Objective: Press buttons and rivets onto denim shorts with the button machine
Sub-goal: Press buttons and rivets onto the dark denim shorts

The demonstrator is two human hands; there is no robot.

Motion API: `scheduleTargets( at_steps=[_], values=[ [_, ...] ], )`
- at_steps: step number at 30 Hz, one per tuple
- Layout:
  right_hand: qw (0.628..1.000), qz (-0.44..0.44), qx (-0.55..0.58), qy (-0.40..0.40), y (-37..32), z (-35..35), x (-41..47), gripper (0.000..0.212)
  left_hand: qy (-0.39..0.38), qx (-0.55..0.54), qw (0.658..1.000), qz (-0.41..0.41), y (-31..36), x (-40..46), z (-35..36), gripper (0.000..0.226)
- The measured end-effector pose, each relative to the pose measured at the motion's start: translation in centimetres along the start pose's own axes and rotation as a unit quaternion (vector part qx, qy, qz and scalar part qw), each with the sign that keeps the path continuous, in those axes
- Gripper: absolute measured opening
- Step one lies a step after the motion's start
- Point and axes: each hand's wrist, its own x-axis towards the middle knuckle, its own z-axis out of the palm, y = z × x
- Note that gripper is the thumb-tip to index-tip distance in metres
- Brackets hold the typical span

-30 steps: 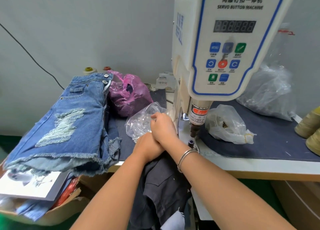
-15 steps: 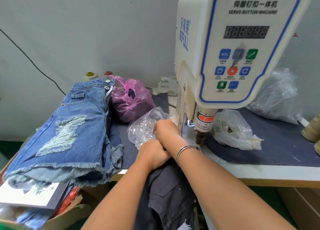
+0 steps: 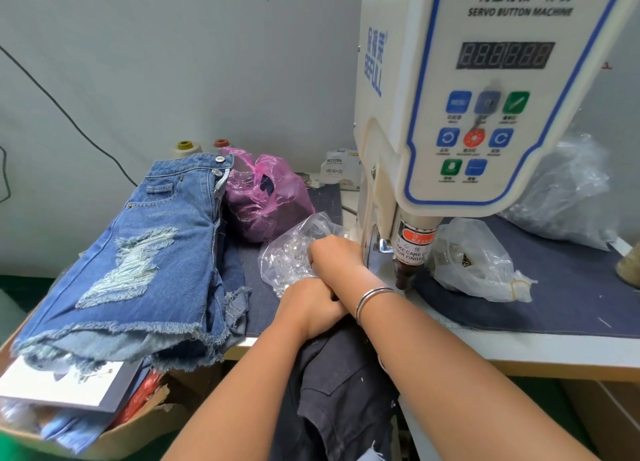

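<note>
The white servo button machine (image 3: 485,89) stands on the table, its press head (image 3: 405,273) pointing down at the dark cloth. My right hand (image 3: 334,258), a metal bangle on its wrist, dips its fingers into a clear bag of shiny buttons (image 3: 287,263) just left of the press head; the fingertips are hidden. My left hand (image 3: 310,308) is curled at the table edge under the right wrist, gripping the top of dark grey shorts (image 3: 343,391) that hang down in front. Ripped blue denim shorts (image 3: 145,252) lie stacked at the left.
A pink plastic bag (image 3: 266,197) sits behind the button bag. A clear bag of metal parts (image 3: 474,263) lies right of the press head, with a larger clear bag (image 3: 568,197) behind it. A cardboard box (image 3: 131,429) with papers sits under the blue shorts. Thread cones (image 3: 183,147) stand by the wall.
Both hands stay almost in place, the right one still in the button bag. The view has shifted a little closer and to the left, so the machine fills more of it.
</note>
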Motion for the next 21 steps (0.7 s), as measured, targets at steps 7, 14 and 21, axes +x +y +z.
scheduleTargets(
  at_steps=[7, 14, 21],
  values=[
    [1.0, -0.009, 0.02, 0.022, 0.62, 0.74, 0.0, 0.026, -0.001, 0.01, 1.0, 0.007, 0.0, -0.11, 0.02, 0.041],
    [0.998, -0.003, 0.047, 0.029, 0.87, 1.0, -0.13, 0.02, 0.015, 0.016, 1.0, 0.018, -0.11, 0.03, 0.2, 0.045],
    [0.996, 0.002, 0.078, 0.035, 0.84, 0.57, -0.56, 0.018, 0.012, 0.022, 0.999, 0.022, -0.2, -0.05, 0.21, 0.046]
  ],
)
